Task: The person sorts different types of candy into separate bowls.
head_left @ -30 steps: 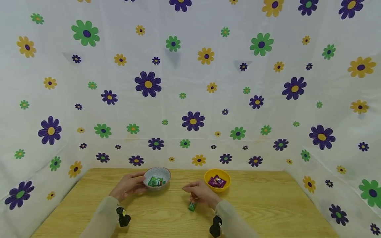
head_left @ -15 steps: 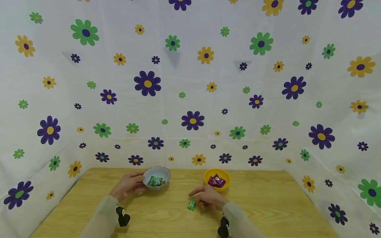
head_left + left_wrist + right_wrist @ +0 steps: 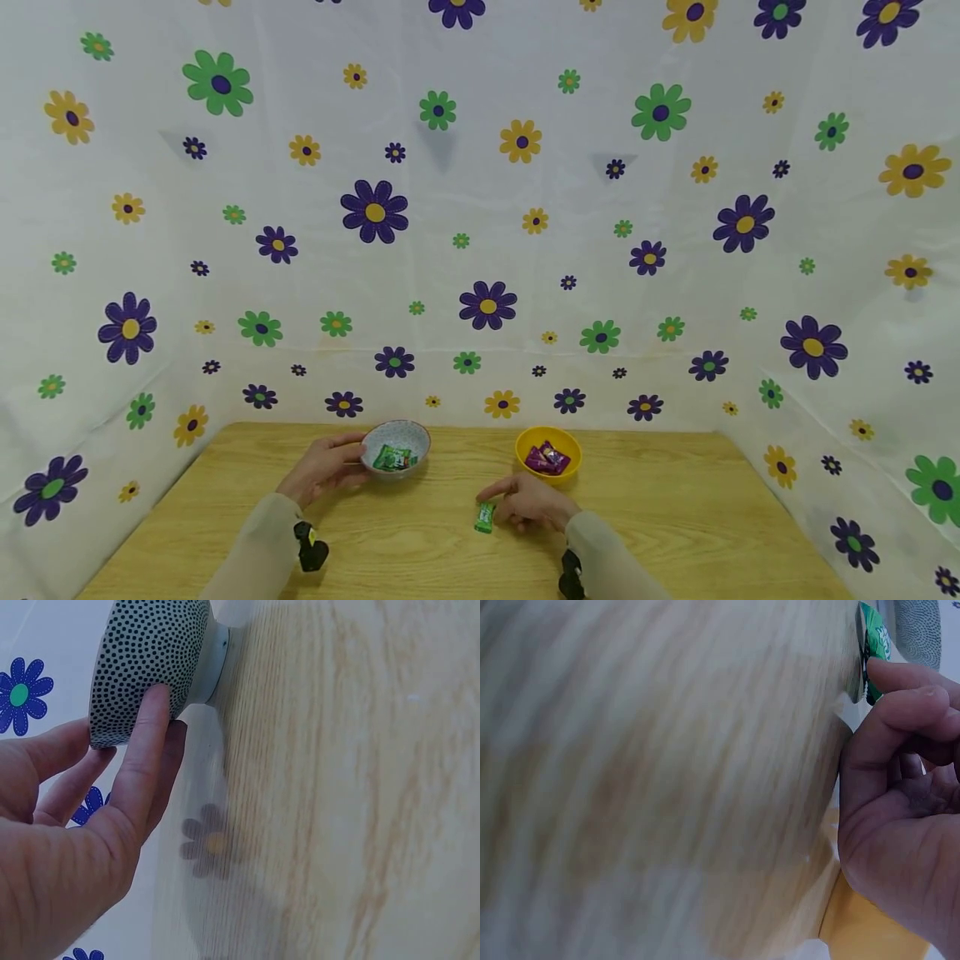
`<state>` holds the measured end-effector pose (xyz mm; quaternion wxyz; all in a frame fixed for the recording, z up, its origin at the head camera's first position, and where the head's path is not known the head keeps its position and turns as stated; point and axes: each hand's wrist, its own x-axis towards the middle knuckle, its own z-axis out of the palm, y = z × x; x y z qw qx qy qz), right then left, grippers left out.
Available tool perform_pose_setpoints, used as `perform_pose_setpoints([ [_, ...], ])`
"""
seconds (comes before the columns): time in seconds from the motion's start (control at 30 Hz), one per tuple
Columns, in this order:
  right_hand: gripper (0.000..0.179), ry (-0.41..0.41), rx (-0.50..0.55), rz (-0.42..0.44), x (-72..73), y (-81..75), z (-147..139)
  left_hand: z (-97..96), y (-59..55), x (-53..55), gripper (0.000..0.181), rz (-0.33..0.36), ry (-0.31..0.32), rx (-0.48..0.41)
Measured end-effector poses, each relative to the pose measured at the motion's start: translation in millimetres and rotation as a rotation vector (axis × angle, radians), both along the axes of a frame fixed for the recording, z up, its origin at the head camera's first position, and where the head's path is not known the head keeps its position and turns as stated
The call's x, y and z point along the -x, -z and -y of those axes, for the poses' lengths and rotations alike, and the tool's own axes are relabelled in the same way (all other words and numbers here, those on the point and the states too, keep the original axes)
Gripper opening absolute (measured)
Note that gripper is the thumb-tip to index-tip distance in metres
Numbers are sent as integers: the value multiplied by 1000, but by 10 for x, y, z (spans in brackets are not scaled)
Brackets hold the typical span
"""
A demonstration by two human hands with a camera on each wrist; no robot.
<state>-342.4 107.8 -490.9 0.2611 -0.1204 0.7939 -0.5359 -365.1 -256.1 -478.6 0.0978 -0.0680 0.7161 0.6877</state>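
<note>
My left hand (image 3: 324, 469) holds the side of a speckled bowl (image 3: 396, 450), thumb at the rim and fingers along its dotted outer wall (image 3: 150, 656). Several green-wrapped candies (image 3: 392, 458) lie in that bowl. A single green-wrapped candy (image 3: 484, 517) lies on the table by my right hand (image 3: 534, 502). The index finger reaches over to the candy's far end while the other fingers are bent beneath the palm. In the right wrist view the fingertips are right at the end of the green candy (image 3: 875, 637).
A yellow bowl (image 3: 548, 433) with purple-wrapped candies (image 3: 547, 457) stands just beyond my right hand. The wooden table (image 3: 405, 550) ends at a white flowered cloth (image 3: 480, 183) behind and at both sides.
My right hand has moved right and slightly nearer, uncovering the single green candy, which has turned slightly. The left hand stays on its bowl.
</note>
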Motion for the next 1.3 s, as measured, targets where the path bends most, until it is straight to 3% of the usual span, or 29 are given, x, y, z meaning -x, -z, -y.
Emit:
perform_pose_setpoints([
  [0.53,25,-37,-77,-98,-29,28,45,4,-5,14,51,3,19,21],
  [0.83,20,-28,-186,-159,-36,49,80,5,-9,21,50,1,12,26],
  [1.3,18,-10,-119,-148,-33,64,51,-3,-7,25,50,-2,17,39],
])
